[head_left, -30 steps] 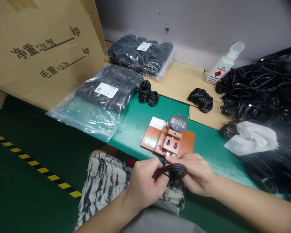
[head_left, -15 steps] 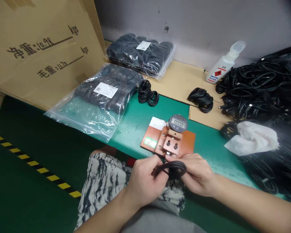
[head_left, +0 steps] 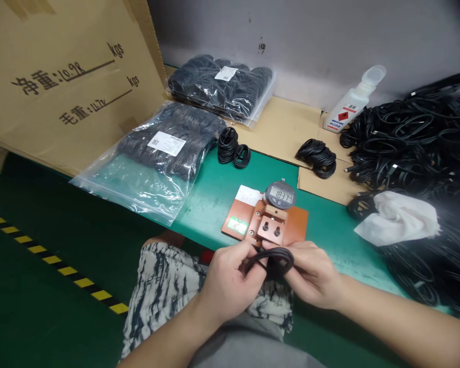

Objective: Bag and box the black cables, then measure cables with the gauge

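Leaning over a green workbench point(head_left: 214, 189), a person faces a copper-brown test fixture with a round digital gauge point(head_left: 266, 220). Left hand point(head_left: 230, 283) and right hand point(head_left: 314, 276) both pinch a small black coiled cable point(head_left: 270, 258) at the fixture's near edge.

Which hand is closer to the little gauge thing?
Probably the right hand: its fingertips sit right at the front edge of the copper gauge fixture, while the left hand grips the coiled black cable slightly lower.
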`<state>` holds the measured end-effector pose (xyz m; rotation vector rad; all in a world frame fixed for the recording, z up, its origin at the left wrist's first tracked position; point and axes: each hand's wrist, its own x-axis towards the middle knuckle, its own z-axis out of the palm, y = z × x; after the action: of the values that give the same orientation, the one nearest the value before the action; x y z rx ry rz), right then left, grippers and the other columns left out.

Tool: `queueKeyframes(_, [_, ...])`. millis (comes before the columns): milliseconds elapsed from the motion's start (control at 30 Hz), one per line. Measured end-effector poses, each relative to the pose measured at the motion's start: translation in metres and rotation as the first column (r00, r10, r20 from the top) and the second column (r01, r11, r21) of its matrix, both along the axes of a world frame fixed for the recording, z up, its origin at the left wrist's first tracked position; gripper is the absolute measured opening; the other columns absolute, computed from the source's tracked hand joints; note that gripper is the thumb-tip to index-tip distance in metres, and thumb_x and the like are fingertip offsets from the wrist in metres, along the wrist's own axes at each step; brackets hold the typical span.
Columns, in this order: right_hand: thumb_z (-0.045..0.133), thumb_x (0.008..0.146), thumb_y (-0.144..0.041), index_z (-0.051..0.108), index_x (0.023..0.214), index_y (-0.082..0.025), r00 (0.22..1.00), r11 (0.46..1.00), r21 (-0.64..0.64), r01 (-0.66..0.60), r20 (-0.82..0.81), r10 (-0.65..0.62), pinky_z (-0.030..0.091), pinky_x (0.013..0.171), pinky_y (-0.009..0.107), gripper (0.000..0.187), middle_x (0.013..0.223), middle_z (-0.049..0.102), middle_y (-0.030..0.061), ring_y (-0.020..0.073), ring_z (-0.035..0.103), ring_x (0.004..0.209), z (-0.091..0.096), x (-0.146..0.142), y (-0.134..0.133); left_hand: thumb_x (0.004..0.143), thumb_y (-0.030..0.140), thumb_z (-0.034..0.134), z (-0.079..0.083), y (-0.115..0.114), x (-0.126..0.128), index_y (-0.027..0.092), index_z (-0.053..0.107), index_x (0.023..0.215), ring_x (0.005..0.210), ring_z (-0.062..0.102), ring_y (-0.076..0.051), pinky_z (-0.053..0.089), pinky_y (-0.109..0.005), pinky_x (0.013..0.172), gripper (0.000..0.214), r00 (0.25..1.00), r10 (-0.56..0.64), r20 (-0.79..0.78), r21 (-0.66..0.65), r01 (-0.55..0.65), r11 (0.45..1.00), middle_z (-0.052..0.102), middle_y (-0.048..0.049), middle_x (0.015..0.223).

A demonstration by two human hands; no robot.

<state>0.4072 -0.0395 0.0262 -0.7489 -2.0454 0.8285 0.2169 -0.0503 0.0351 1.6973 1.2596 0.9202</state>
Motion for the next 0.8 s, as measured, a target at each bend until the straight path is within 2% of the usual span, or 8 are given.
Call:
queueKeyframes(300, [0.05, 0.088, -0.003, 0.066, 0.109, -0.016, 1.0, 1.0, -0.014, 0.024, 0.002, -0.024, 0.037, 0.048, 0.024, 0.029, 0.059, 0.058, 0.0007, 0.0124, 0.049, 0.046, -0.003, 0.0003, -0.0016, 0.085, 0.017, 0.055, 0.0005, 0.0004, -0.0001, 0.018, 0.043, 0.062, 0.046, 0.037, -0.006, 0.028, -0.017, 0.046, 0.026, 1.0, -0.005, -0.008, -0.013, 0.005, 1.0, 0.042, 0.0075, 0.053])
queueKeyframes(800, [0.05, 0.088, -0.002, 0.065, 0.11, -0.017, 1.0, 1.0, -0.017, 0.012, -0.009, -0.012, 0.039, 0.048, 0.025, 0.03, 0.062, 0.06, 0.0018, 0.0134, 0.052, 0.048, -0.0014, -0.0006, 0.0, 0.085, 0.017, 0.055, 0.0013, 0.0, -0.0012, 0.019, 0.043, 0.061, 0.046, 0.038, -0.006, 0.028, -0.017, 0.046, 0.026, 1.0, -0.005, -0.024, -0.036, 0.004, 0.999, 0.042, 0.0074, 0.052])
